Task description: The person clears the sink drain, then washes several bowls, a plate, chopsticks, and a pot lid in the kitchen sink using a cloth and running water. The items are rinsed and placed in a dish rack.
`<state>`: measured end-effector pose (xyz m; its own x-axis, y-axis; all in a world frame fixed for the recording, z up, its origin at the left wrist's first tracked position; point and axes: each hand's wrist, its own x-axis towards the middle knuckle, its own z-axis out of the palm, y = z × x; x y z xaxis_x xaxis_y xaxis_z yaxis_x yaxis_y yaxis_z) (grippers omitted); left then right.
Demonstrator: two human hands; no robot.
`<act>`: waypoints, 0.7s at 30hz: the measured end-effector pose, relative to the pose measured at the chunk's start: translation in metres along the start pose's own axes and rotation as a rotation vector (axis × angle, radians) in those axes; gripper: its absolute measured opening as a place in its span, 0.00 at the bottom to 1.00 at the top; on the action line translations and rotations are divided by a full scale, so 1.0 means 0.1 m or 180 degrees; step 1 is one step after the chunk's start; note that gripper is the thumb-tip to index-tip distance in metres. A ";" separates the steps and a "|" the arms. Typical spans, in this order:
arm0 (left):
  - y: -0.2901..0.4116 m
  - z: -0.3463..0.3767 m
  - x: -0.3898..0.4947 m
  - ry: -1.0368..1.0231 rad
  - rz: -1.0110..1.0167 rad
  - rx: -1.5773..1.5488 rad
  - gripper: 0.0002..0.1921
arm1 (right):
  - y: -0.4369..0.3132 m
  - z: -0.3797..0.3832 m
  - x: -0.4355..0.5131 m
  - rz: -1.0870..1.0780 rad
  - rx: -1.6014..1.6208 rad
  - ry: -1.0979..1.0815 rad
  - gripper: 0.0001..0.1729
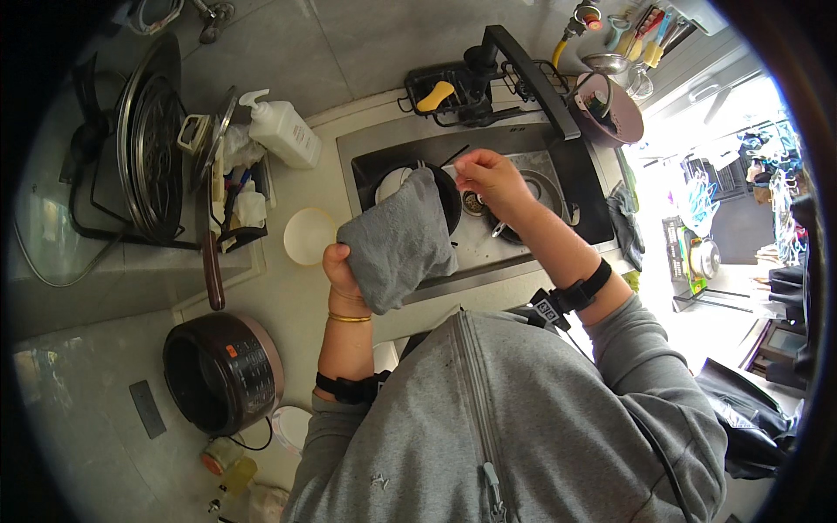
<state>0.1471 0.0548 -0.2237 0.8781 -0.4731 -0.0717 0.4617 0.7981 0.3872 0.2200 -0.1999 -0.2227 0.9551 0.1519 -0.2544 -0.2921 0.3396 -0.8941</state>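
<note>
My left hand [343, 278] holds a folded grey cloth [400, 238] at its lower left corner, above the near left rim of the sink [431, 291]. My right hand [492, 180] is raised over the sink, right of the cloth, thumb and fingertips together; a small pale piece shows at the fingertips, too small to name. Below the cloth, partly hidden by it, a dark round pan [450, 202] with a white dish [392, 185] in it sits in the sink. Beneath and right of my right hand lies a metal pan [546, 193] near the drain [472, 204].
Left of the sink stand a white bowl [308, 236], a pump bottle [288, 136], a utensil holder [252, 219] and a rice cooker [222, 372]. Behind the sink are a black faucet [533, 82], a rack with a yellow sponge [435, 96] and a pink basket [611, 118].
</note>
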 end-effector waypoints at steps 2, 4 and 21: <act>0.01 -0.05 -0.03 0.0117 0.0029 0.0026 0.37 | 0.09 -0.35 0.05 0.0225 -0.0982 -0.0076 0.09; 0.02 -0.09 -0.06 0.0156 0.0029 0.0011 0.37 | 0.30 -0.68 0.02 0.0272 -0.2343 -0.0172 0.11; 0.00 -0.29 -0.20 0.0914 0.0096 0.0266 0.36 | 1.30 -1.27 -0.02 0.1459 -0.5551 -0.1275 0.23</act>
<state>0.1332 0.0745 -0.2487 0.8965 -0.3153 -0.3114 0.4333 0.7710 0.4667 0.1862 -0.2740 -0.3853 0.6816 0.2174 -0.6987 0.1314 -0.9757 -0.1754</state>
